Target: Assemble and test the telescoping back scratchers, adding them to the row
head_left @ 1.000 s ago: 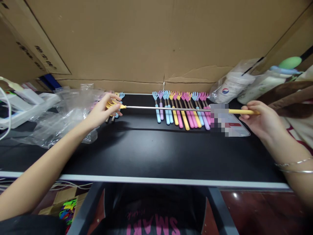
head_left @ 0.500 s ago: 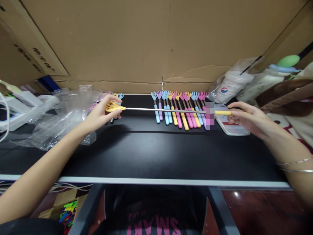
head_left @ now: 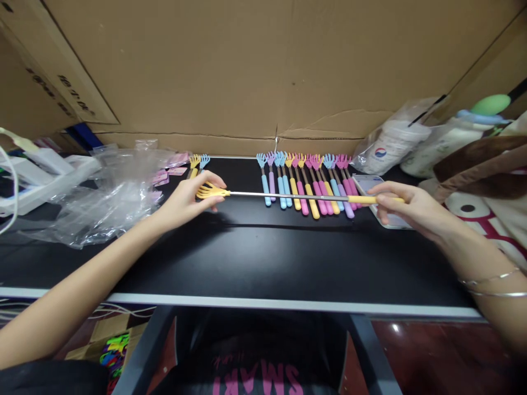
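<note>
One black table (head_left: 255, 263) lies under one long yellow back scratcher (head_left: 288, 196), its claw (head_left: 212, 190) pinched by the left hand (head_left: 195, 198) and handle (head_left: 360, 199) by the right hand (head_left: 411, 207), with roughly fourteen shorter scratchers (head_left: 303, 206) (they overlap) beyond, between the hands, one phone (head_left: 368, 182) behind the right, and two small scratchers (head_left: 195, 161) beyond the left.

Left sleeve (head_left: 53, 377) black; two thin silver bracelets (head_left: 498, 294), right wrist (head_left: 477, 253); black garment (head_left: 263, 337), pink lettering (head_left: 267, 379).

The scratcher (head_left: 300, 196) is yellow — with a silver rod (head_left: 288, 196).
</note>
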`<state>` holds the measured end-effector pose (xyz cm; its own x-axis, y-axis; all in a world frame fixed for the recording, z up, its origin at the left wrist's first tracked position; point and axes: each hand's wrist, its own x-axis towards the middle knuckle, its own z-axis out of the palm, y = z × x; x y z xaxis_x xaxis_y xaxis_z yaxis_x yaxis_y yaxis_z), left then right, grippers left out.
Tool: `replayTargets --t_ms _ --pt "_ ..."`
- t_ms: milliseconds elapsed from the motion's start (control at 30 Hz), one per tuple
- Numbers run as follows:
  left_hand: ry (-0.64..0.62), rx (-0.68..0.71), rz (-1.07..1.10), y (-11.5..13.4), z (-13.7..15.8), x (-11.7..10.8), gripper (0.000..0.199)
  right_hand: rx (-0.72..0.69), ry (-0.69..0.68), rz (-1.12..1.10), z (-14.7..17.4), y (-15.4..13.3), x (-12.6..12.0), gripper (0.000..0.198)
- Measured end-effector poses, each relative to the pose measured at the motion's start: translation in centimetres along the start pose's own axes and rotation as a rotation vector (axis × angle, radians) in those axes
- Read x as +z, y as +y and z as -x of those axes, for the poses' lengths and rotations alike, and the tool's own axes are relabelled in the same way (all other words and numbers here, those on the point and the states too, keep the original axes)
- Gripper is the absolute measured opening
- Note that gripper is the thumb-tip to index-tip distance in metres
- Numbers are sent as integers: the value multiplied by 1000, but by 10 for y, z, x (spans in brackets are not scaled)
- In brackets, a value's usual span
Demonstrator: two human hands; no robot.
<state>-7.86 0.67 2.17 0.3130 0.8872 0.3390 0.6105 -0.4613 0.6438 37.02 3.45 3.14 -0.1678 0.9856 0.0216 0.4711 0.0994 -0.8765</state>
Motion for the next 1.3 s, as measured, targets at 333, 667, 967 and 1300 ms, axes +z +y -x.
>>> replayTargets --t_ms 333,667,967,1300 --pt "-67 50 57 17 3 16 27 -82 -54 25 8 -19 28 38" --pt "-95 119 -24 16 5 13 29 -148 -86 56 11 -14 21 38" --pt "-181 198 -80 22 7 21 26 -178 -214 93 11 -19 30 36" --pt "-360 269 -130 35 12 44 25 -234 -379 106 18 -26 57 33"
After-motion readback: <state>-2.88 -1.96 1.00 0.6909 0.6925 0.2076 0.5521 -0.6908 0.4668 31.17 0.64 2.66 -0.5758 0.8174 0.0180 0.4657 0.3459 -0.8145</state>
